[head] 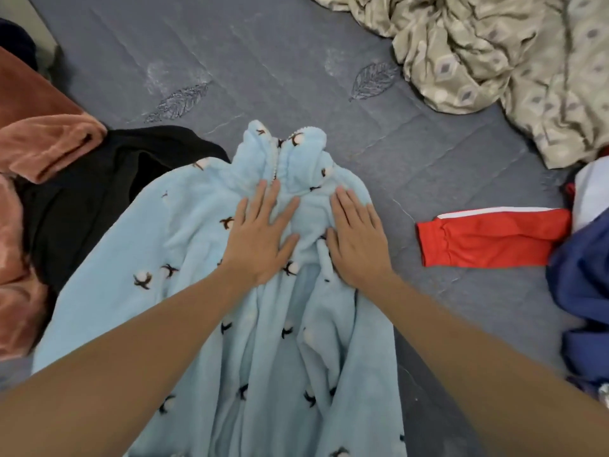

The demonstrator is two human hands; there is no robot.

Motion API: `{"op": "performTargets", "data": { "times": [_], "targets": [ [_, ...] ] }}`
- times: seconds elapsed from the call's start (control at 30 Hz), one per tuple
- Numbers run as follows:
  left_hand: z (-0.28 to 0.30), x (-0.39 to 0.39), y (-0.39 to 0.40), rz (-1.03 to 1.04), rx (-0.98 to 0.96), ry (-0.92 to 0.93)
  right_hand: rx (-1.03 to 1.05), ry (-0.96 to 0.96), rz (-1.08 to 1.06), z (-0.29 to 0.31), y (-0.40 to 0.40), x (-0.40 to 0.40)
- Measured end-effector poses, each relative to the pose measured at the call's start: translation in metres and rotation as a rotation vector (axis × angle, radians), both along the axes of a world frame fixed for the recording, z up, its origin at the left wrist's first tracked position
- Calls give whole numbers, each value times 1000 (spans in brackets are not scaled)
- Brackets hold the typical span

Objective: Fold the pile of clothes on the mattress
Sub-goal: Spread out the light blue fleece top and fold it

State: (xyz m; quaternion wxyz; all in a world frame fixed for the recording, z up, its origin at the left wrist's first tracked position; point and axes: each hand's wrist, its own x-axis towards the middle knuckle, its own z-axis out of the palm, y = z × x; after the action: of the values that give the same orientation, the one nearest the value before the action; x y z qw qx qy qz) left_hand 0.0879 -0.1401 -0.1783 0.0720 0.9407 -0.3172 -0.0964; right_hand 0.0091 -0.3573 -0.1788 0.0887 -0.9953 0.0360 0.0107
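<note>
Both flat palms, left hand [260, 235] and right hand [357, 239], press the pale-blue fleece jacket [184, 258] (penguin-dotted, collar up) onto the grey quilted mattress [263, 61].

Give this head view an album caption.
Both hands, left and right, press flat on a light-blue fleece jacket on the mattress.

The surface in view was a grey-blue quilted mattress cover [230, 54], stitched in diagonal lines and embroidered with leaf motifs [372, 80]. Light fell evenly and softly. A pale green strip [29, 14] showed at the upper left corner; its nature was unclear.
</note>
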Motion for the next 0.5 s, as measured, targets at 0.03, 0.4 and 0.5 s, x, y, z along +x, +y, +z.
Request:
{"op": "performTargets", "data": {
  "times": [0.03,0.4,0.5],
  "targets": [
    [0,3,-2,18,10,-20,3,2,-7,3,1,4],
    [21,-231,38,-24,-21,268,411,85,-566,42,79,-211],
    [29,-304,53,-28,-4,263,451,121,-712,56,112,-274]
  ]
}}
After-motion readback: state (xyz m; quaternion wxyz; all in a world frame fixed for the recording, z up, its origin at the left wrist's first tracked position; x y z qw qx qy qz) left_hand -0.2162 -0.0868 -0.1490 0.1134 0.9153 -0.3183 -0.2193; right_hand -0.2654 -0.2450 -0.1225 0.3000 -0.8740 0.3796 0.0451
